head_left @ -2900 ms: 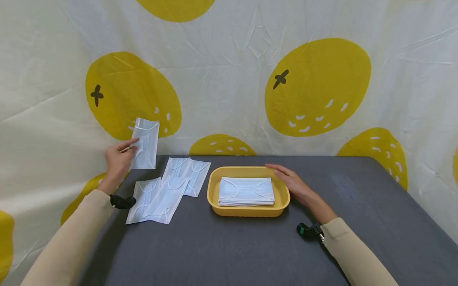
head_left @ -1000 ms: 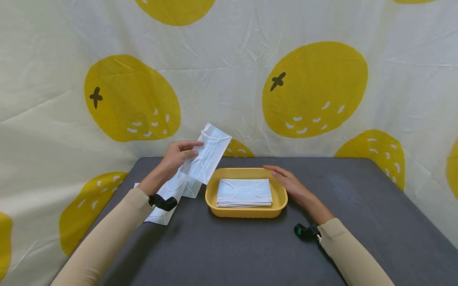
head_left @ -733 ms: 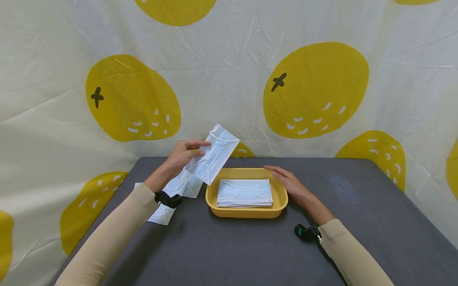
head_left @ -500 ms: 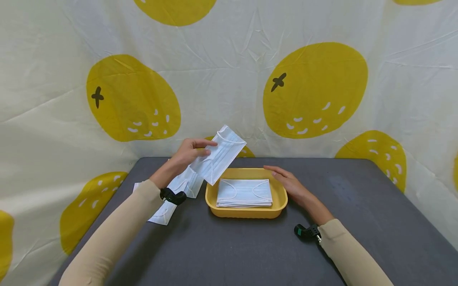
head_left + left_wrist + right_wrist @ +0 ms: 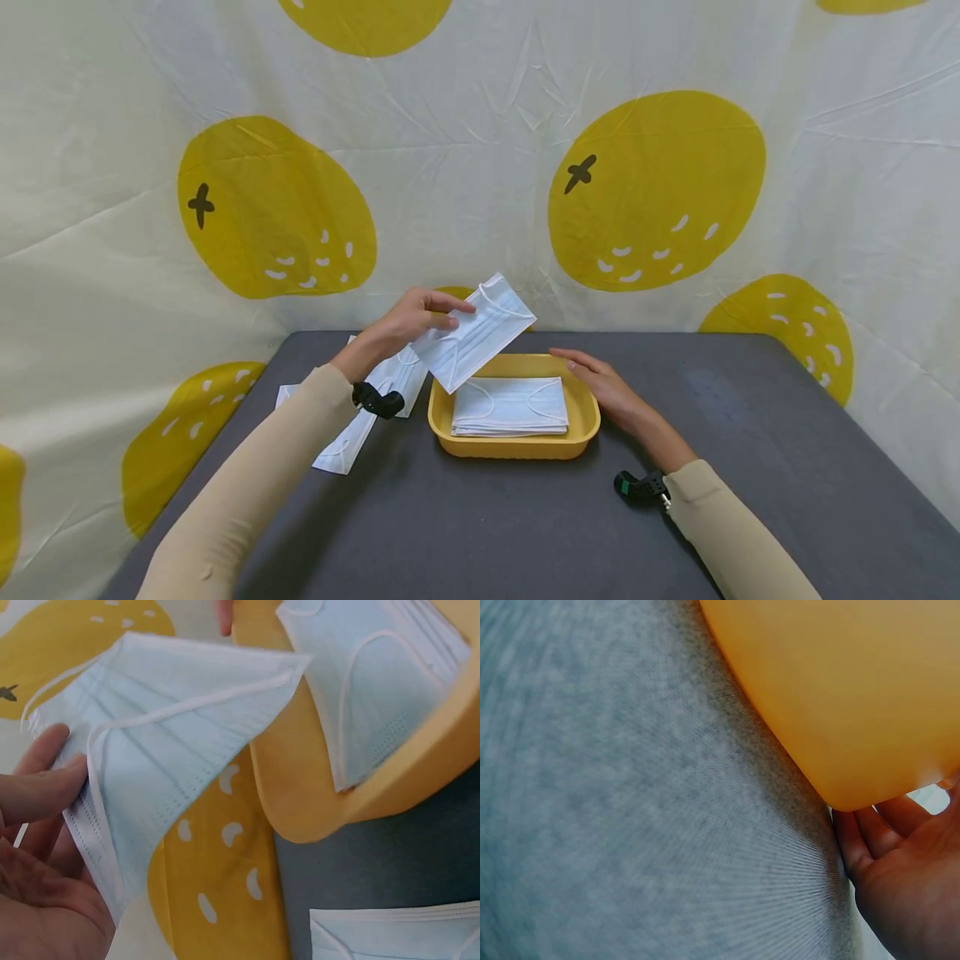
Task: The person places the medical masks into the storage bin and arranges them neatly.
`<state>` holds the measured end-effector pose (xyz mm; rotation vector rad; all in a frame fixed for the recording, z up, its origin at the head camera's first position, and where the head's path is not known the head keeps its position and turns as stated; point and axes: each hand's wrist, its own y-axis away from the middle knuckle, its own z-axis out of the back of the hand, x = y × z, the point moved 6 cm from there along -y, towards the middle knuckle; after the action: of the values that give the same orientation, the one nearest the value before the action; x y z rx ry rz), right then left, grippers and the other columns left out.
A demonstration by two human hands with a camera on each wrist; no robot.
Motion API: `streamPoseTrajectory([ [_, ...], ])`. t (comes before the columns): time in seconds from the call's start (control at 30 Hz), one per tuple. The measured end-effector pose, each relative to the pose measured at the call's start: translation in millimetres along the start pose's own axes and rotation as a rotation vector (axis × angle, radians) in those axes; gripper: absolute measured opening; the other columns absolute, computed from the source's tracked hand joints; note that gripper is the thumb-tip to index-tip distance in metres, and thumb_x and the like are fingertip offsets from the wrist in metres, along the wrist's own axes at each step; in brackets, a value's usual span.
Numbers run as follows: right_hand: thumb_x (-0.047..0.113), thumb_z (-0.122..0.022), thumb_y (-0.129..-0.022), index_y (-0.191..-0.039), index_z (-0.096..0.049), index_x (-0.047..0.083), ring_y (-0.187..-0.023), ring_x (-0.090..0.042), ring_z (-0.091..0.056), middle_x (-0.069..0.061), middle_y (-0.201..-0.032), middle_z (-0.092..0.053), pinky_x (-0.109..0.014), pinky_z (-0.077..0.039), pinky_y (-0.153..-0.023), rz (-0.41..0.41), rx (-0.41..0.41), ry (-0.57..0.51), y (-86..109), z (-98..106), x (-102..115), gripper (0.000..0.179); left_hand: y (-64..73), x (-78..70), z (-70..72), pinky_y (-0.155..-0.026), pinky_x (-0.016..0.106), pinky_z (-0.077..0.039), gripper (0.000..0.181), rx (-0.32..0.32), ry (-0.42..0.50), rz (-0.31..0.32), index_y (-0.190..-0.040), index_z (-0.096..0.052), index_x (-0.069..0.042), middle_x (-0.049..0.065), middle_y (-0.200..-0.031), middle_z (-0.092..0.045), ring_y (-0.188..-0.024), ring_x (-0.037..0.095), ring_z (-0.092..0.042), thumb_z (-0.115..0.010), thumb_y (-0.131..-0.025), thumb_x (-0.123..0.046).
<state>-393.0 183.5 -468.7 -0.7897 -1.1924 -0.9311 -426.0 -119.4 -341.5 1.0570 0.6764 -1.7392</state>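
Observation:
My left hand [image 5: 416, 318] pinches a pale blue face mask [image 5: 483, 329] between thumb and fingers. That mask tilts in the air over the left back part of a yellow tray [image 5: 513, 450]; in the left wrist view the mask [image 5: 172, 727] looks slightly bent. Inside the tray lies a neat stack of masks [image 5: 510, 408], ear loops showing on top. With straight fingers my right hand [image 5: 615, 392] touches the tray's right back side. The right wrist view has these fingers [image 5: 874, 832] against the tray wall [image 5: 840, 697].
Several loose masks [image 5: 348, 442] lie overlapping on the dark grey table [image 5: 495, 533] left of the tray, partly hidden by my left arm. A fruit-patterned cloth [image 5: 465, 167] hangs behind the table. Each wrist wears a black band [image 5: 378, 402].
My left hand has carried the mask from the far left, rightward to over the tray's left side, and the mask has tilted further. My right hand has stayed at the tray.

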Motion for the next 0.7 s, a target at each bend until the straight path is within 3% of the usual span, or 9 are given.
streamPoseTrajectory([
  [0.2,0.024,-0.037,-0.114,-0.158,-0.040,0.006,-0.146,-0.044,-0.042,-0.022,-0.163,-0.038,-0.046,-0.046,-0.114,0.008,0.005,0.005,-0.3,0,-2,0.048,-9.5,-3.4,-7.5,-0.090,0.028,-0.052,0.032,0.091,-0.011,-0.009,-0.126,-0.076,-0.013,0.006,-0.144,-0.063,-0.123,0.024,-0.055,-0.067,-0.097,-0.005],
  [0.37,0.025,-0.038,-0.114,-0.157,-0.043,0.009,-0.146,-0.043,-0.042,-0.023,-0.162,-0.040,-0.051,-0.043,-0.116,0.014,-0.003,0.014,-1.6,0,-2,0.047,-17.3,-5.8,-14.5,-0.102,0.032,-0.047,0.033,0.168,-0.044,-0.031,-0.126,-0.076,-0.012,0.007,-0.140,-0.066,-0.130,0.023,-0.054,-0.065,-0.096,-0.003],
  [0.7,0.028,-0.040,-0.113,-0.157,-0.042,0.008,-0.143,-0.039,-0.046,-0.023,-0.160,-0.042,-0.024,-0.051,-0.102,-0.038,-0.045,0.031,-2.4,2,-5,0.049,-25.2,-12.0,-32.1,-0.115,0.040,-0.043,0.032,0.291,-0.034,-0.042,-0.123,-0.076,-0.007,0.008,-0.137,-0.068,-0.133,0.024,-0.055,-0.065,-0.095,0.002],
])
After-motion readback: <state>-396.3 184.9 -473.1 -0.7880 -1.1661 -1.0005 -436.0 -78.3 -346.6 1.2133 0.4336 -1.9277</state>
